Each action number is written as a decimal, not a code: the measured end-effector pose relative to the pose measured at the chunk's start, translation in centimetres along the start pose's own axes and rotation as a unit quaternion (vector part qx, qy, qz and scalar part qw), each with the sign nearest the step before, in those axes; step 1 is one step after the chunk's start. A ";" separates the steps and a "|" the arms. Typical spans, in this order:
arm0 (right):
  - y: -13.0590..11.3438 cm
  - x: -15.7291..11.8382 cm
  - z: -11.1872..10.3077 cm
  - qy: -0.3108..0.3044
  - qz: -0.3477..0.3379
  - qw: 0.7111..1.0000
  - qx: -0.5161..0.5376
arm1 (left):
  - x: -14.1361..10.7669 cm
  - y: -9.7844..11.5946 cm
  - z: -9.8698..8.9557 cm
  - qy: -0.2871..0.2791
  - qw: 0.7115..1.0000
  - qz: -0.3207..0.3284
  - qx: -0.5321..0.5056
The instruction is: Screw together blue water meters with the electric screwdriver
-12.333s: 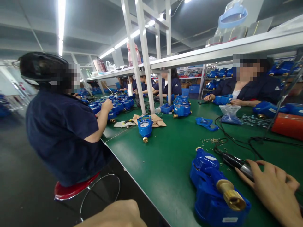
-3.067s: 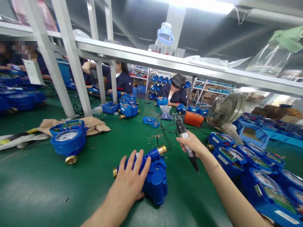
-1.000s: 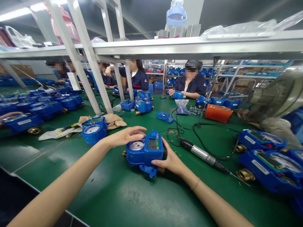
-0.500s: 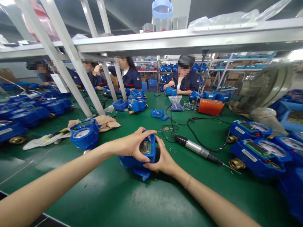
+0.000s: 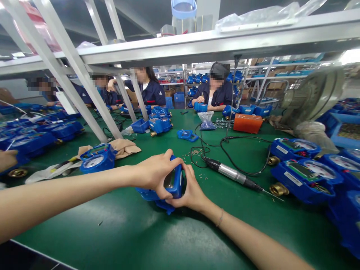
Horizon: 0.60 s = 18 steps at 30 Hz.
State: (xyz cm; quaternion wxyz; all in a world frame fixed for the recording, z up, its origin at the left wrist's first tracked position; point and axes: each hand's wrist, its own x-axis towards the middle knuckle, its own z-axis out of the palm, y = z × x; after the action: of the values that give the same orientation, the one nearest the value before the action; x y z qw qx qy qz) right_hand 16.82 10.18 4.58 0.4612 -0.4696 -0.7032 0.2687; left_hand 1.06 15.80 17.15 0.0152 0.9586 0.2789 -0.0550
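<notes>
A blue water meter (image 5: 177, 182) with a clear window is tilted on the green bench in front of me. My left hand (image 5: 157, 173) grips it from the left and over the top, thumb along the near edge of the window. From the right side, my right hand (image 5: 191, 189) curls round the same meter, its fingertips close to the left hand's. Both hands hide much of the housing. Beyond them lie loose small screws (image 5: 197, 152). An electric screwdriver (image 5: 233, 173) with a long thin bit rests to the right of my right hand.
More water meters (image 5: 303, 182) with brass fittings crowd the right side. Another meter (image 5: 97, 159) stands left beside a beige cloth (image 5: 125, 149). A blue cover (image 5: 187, 135), a bag (image 5: 207, 122) and an orange box (image 5: 248, 123) lie farther back. Co-workers sit across the bench; another person's hand (image 5: 8, 160) is at far left.
The meter in my hands has tipped further, its window turning more to the right. My hands have shifted slightly left with it. Another person's hand has appeared at the left edge.
</notes>
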 end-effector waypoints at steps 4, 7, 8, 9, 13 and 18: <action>0.3 0.0 0.2 0.001 0.003 1.000 0.013 | 0.0 -0.4 0.0 -0.001 1.000 0.011 -0.011; 0.3 -0.1 0.3 0.006 0.009 1.000 0.023 | 0.0 -0.6 -0.1 0.000 1.000 0.012 -0.014; 0.2 -0.1 0.3 0.007 0.011 1.000 0.026 | 0.0 -0.6 -0.1 0.001 1.000 0.012 -0.015; 0.2 -0.1 0.3 0.009 0.013 1.000 0.027 | -0.1 -0.6 -0.1 0.002 1.000 0.012 -0.017; -0.1 -0.2 0.2 0.011 0.019 0.999 0.029 | -0.2 -0.5 0.1 0.008 1.000 0.006 -0.021; -0.3 -0.2 0.3 0.018 0.027 0.999 0.025 | -0.2 -0.3 -0.2 0.002 1.000 0.004 -0.023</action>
State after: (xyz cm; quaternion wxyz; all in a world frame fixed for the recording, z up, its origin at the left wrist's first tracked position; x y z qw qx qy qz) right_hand 16.47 9.84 4.62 0.4784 -0.4813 -0.6747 0.2903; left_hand 0.78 15.95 17.42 0.0366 0.9594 0.2759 -0.0464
